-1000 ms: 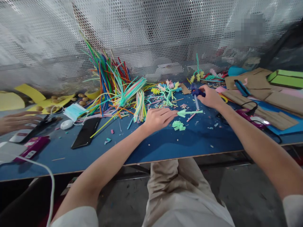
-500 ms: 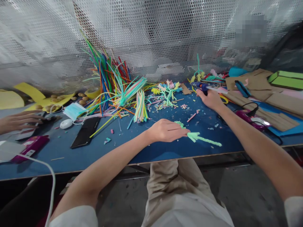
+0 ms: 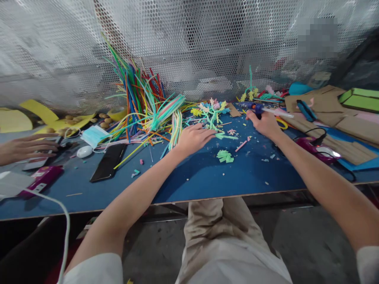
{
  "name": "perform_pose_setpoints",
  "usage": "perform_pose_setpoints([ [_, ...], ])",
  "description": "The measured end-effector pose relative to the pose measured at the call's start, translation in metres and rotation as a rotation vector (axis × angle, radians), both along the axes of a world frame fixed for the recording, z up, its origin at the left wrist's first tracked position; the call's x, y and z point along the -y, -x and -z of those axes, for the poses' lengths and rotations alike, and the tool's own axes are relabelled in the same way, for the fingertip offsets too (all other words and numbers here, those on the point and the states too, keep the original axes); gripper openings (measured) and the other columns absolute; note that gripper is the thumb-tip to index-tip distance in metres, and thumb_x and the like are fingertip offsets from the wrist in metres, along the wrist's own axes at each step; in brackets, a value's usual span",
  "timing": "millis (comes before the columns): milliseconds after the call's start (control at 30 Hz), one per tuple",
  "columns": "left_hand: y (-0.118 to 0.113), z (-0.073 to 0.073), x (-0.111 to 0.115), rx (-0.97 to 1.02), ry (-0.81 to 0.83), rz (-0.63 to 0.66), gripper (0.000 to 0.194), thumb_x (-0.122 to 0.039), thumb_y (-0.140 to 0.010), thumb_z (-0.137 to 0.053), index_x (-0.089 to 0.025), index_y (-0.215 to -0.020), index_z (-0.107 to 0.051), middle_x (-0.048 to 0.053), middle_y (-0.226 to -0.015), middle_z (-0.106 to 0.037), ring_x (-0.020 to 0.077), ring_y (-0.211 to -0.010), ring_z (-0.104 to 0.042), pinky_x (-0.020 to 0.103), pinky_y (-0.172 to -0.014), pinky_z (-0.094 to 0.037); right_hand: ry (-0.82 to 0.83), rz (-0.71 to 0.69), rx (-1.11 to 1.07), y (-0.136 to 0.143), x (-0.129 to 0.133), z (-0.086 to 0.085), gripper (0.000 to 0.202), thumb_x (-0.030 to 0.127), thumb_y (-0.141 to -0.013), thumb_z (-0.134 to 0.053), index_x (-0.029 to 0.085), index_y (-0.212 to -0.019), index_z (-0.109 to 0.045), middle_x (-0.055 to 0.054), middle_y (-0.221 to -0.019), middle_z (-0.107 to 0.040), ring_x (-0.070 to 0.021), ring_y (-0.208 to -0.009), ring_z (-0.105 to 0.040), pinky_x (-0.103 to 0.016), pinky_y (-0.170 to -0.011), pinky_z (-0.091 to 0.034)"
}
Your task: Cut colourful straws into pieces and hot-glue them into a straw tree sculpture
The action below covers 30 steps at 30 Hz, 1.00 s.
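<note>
My left hand [image 3: 194, 139] is over the table with its fingers stretched out and a little apart. Just beyond its fingertips lies a light green pipe-cleaner sprig [image 3: 226, 136]; whether a finger touches it I cannot tell. Short cut green pipe-cleaner pieces [image 3: 225, 156] form a small pile in front of that hand. Behind it is a branching coral-like shape [image 3: 211, 112] of pastel pipe cleaners. My right hand [image 3: 265, 124] is closed around a blue hot glue gun [image 3: 257, 108], with a clear glue stick [image 3: 280, 112] jutting out at its back.
Bundles of colourful pipe cleaners [image 3: 142, 98] stand at the back left. Nearer are a black phone [image 3: 108, 162], a face mask [image 3: 94, 136] and another person's hand [image 3: 28, 146]. Cardboard pieces [image 3: 322, 106] and a purple box with cables [image 3: 318, 150] occupy the right side.
My left hand has moved back and left, from the table's front toward the coral-like shape; the green sprig it held now lies there. The green pile has come into view. My right hand stays put.
</note>
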<state>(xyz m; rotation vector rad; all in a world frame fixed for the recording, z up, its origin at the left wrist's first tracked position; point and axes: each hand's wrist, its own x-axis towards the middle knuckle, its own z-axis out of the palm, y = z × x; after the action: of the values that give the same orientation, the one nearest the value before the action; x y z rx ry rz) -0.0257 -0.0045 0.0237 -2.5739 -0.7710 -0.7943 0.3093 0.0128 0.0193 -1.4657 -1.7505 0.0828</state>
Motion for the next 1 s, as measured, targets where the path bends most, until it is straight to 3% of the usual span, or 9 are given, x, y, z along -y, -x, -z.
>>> perform_pose_setpoints([
  [133, 0.007, 0.010, -0.016, 0.026, 0.017, -0.139, 0.028, -0.040, -0.106, -0.058, -0.028, -0.114, -0.082, 0.006, -0.097, -0.083, 0.0220, -0.083, -0.067, 0.034, -0.076, -0.050, 0.011, -0.046, -0.032, 0.003, 0.007, -0.004, 0.065, 0.077, -0.097, -0.042, 0.022, -0.084, -0.076, -0.011, -0.072, -0.072, -0.0333, -0.080, -0.071, -0.046, -0.078, -0.054],
  [233, 0.004, 0.017, -0.017, 0.136, 0.046, -0.227, 0.024, -0.038, -0.104, -0.062, -0.028, -0.109, -0.083, 0.005, -0.099, -0.083, 0.0229, -0.082, -0.070, 0.034, -0.071, -0.048, 0.016, -0.185, 0.007, 0.002, 0.013, -0.007, 0.068, 0.080, -0.096, -0.042, 0.022, -0.081, -0.076, -0.007, -0.063, -0.064, -0.0265, -0.064, -0.064, -0.041, -0.068, -0.050],
  [400, -0.003, 0.022, -0.012, 0.175, 0.072, -0.230, 0.021, -0.037, -0.103, -0.065, -0.029, -0.107, -0.084, 0.004, -0.098, -0.083, 0.0236, -0.087, -0.074, 0.035, -0.074, -0.050, 0.073, -0.425, 0.040, 0.001, 0.019, -0.009, 0.063, 0.079, -0.091, -0.053, 0.022, -0.077, -0.076, -0.002, -0.055, -0.055, -0.0194, -0.054, -0.051, -0.035, -0.056, -0.039],
  [567, -0.003, 0.021, -0.013, 0.183, 0.073, -0.217, 0.022, -0.039, -0.103, -0.065, -0.030, -0.108, -0.084, 0.003, -0.101, -0.084, 0.0224, -0.089, -0.074, 0.035, -0.075, -0.049, 0.067, -0.447, 0.106, 0.001, 0.016, -0.004, 0.057, 0.072, -0.094, -0.053, 0.023, -0.075, -0.076, -0.004, -0.062, -0.064, -0.0200, -0.057, -0.054, -0.035, -0.059, -0.040],
  [800, -0.002, 0.021, -0.010, 0.163, 0.029, -0.186, 0.026, -0.039, -0.106, -0.060, -0.030, -0.113, -0.083, 0.004, -0.102, -0.084, 0.0205, -0.089, -0.074, 0.035, -0.075, -0.044, 0.050, -0.468, 0.072, 0.004, 0.017, 0.000, 0.052, 0.063, -0.096, -0.054, 0.022, -0.071, -0.072, -0.005, -0.063, -0.067, -0.0211, -0.058, -0.058, -0.035, -0.058, -0.042],
  [1000, -0.003, 0.020, -0.009, 0.187, 0.026, -0.166, 0.025, -0.039, -0.106, -0.060, -0.030, -0.112, -0.083, 0.003, -0.102, -0.084, 0.0190, -0.088, -0.074, 0.036, -0.076, -0.041, 0.071, -0.462, 0.074, 0.008, 0.020, -0.001, 0.051, 0.065, -0.093, -0.058, 0.023, -0.067, -0.068, -0.004, -0.061, -0.065, -0.0213, -0.057, -0.057, -0.036, -0.057, -0.043],
])
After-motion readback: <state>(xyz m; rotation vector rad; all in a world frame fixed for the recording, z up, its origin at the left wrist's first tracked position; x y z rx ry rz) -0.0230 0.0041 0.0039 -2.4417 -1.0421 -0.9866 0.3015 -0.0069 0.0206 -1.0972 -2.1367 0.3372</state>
